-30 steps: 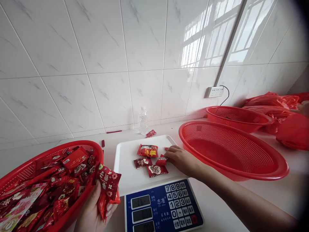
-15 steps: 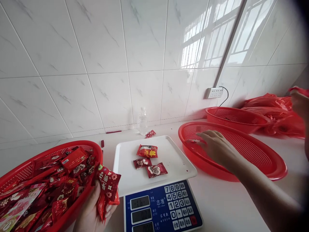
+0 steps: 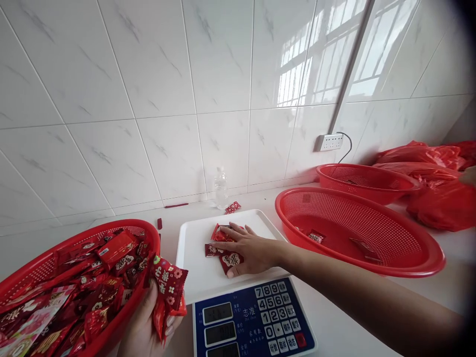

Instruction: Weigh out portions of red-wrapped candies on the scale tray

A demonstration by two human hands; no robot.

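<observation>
My left hand (image 3: 144,315) is closed around a few small red snack packets (image 3: 169,285), the top one printed with flowers. It is beside the rim of a red basket (image 3: 155,243) heaped with similar packets. My right hand (image 3: 256,252) lies with fingers spread over several red packets (image 3: 230,260) on the white tray (image 3: 197,283) of a digital scale (image 3: 253,317), partly covering them. Under the tray, the scale's blue panel carries number keys and three small displays, too faint to read surely.
To the right, a red oval basket (image 3: 427,258) holds a few packets. Behind it stand another red basket (image 3: 403,191) and red plastic bags (image 3: 439,198), with part of another person's hand (image 3: 468,176). A clear bottle (image 3: 220,188) and a loose packet (image 3: 233,207) are near the tiled wall.
My right hand has moved left from the right basket onto the packets on the tray. My left hand stays nearly still with its packets. The other person's hand at right has lowered.
</observation>
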